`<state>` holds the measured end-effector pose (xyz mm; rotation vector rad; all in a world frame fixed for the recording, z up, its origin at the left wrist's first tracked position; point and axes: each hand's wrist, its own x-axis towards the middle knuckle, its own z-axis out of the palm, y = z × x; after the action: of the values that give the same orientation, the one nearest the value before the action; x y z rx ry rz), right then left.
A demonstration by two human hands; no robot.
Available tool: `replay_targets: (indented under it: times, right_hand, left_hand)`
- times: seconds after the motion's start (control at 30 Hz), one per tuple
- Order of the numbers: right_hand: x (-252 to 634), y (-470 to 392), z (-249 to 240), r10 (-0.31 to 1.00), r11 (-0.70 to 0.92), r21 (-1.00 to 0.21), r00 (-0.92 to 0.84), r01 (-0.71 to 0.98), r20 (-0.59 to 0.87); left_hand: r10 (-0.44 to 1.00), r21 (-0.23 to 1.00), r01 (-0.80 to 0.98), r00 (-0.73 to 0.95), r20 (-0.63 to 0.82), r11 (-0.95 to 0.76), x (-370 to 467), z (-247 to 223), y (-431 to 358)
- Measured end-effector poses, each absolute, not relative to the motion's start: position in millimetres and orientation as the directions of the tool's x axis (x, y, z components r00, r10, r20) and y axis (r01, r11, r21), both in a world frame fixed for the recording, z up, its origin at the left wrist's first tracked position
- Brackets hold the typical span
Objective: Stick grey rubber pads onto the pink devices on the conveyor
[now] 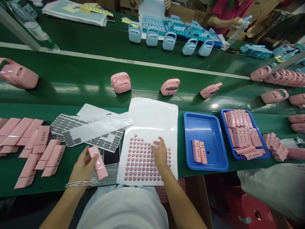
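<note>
My left hand (83, 165) is closed around a flat pink box (98, 163) with small markings on its face. The box tilts beside a white sheet of round pink stickers (140, 159). Above the sheet's right side is my right hand (160, 154), its fingers slightly apart near the top rows of stickers. No sticker can be made out at the fingertips. Some stickers are hidden beneath this hand and forearm. A dark phone-like slab (111, 157) lies partly under other sheets, between the left hand and the sticker sheet.
Several pink boxes (41, 138) are piled at the left. Used grey-patterned label sheets (95, 127) overlap nearby. To the right, one blue tray (202, 121) holds two pink boxes; another tray (265, 152) is full. Pink handled devices (121, 82) stand along the green belt (145, 71). People sit opposite.
</note>
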<state>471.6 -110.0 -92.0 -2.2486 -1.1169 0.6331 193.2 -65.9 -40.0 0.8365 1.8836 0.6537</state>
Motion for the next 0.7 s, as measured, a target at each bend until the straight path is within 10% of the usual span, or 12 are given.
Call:
replay_targets:
  times: [0.13, 0.43, 0.7]
  right_hand:
    - [447, -103, -101, 0.831, -0.490, -0.676, 0.528, 0.550, -0.173]
    - [459, -91, -89, 0.772, -0.563, -0.753, 0.543, 0.341, -0.331]
    - [457, -88, -54, 0.708, -0.534, -0.845, 0.534, -0.025, -0.463]
  left_hand:
    - [0.692, 0.693, -0.175, -0.081, -0.718, 0.699, 235, 6, -88]
    - [0.596, 0.448, -0.442, 0.291, -0.748, 0.777, 263, 52, -109]
    - [0.661, 0.580, -0.487, -0.007, -0.750, 0.653, 261, 48, -95]
